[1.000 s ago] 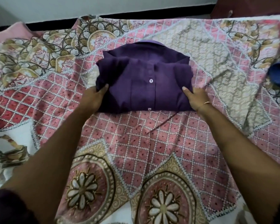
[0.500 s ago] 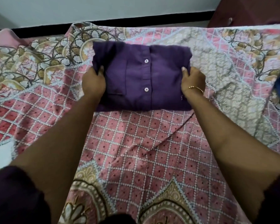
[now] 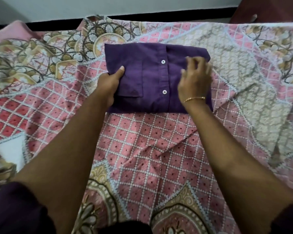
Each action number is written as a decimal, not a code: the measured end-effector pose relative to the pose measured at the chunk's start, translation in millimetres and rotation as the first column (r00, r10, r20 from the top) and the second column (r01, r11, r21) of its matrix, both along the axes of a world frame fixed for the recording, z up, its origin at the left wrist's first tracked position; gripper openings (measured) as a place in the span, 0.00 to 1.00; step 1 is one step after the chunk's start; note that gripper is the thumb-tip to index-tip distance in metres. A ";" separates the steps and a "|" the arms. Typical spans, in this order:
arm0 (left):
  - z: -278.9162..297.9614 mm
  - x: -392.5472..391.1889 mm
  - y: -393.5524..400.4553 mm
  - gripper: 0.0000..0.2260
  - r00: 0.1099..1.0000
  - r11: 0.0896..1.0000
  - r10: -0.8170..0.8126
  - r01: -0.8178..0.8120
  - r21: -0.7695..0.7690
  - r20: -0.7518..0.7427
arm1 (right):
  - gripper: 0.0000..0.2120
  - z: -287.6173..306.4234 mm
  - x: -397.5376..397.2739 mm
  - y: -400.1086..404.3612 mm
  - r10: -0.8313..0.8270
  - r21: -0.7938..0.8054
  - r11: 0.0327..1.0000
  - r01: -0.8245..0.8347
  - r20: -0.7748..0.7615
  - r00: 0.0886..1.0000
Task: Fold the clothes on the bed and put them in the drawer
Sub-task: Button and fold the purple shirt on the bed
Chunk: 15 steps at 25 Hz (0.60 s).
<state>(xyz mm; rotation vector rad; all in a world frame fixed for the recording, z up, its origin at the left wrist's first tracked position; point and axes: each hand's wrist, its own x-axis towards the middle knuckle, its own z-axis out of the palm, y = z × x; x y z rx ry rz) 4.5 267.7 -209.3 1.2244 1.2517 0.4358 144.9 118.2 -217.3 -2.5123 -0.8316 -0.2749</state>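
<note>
A purple button shirt point(image 3: 152, 71), folded into a compact rectangle with its pocket and two white buttons facing up, lies on the patterned bedspread point(image 3: 142, 141). My left hand point(image 3: 111, 83) grips the shirt's left edge, thumb on top and fingers tucked beneath. Over the right half of the shirt is my right hand point(image 3: 195, 78), blurred, with loosely bent fingers that hold nothing; whether it touches the cloth I cannot tell. A thin gold bangle sits on that wrist. No drawer shows in the view.
The bedspread point(image 3: 243, 81) is wrinkled, with a raised crease in front of the shirt. A dark skirting strip point(image 3: 159, 14) and pale wall run along the far side of the bed. Dark red-brown furniture point(image 3: 267, 10) stands at the far right corner.
My right hand has let go of the shirt's right edge and moved over its right half. The left hand keeps its grip on the left edge. The shirt now lies flat.
</note>
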 end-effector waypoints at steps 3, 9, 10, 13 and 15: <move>22.4 -3.6 -15.0 0.10 0.988 0.988 0.039 -0.017 -0.151 0.146 | 0.23 14.0 -49.3 16.6 0.280 0.142 0.957 -0.253 -0.216 0.936; 106.6 -28.5 -60.6 0.11 0.943 0.958 -0.015 0.108 -0.264 0.332 | 0.37 99.2 -92.8 24.2 0.237 0.144 0.971 -0.188 -0.619 0.749; 125.5 -39.3 -65.3 0.11 0.929 0.963 -0.017 0.114 -0.242 0.371 | 0.41 114.8 -105.0 26.3 0.296 0.219 0.955 -0.200 -0.665 0.685; 189.2 -80.5 -65.5 0.10 0.929 0.998 -0.014 0.033 -0.046 0.370 | 0.45 159.6 -142.1 33.6 0.552 0.553 0.827 -0.098 -0.766 0.330; 223.0 -102.1 -66.6 0.09 0.990 0.976 -0.071 0.044 0.214 0.118 | 0.39 192.9 -176.9 35.2 0.687 0.687 0.723 0.068 -0.726 0.030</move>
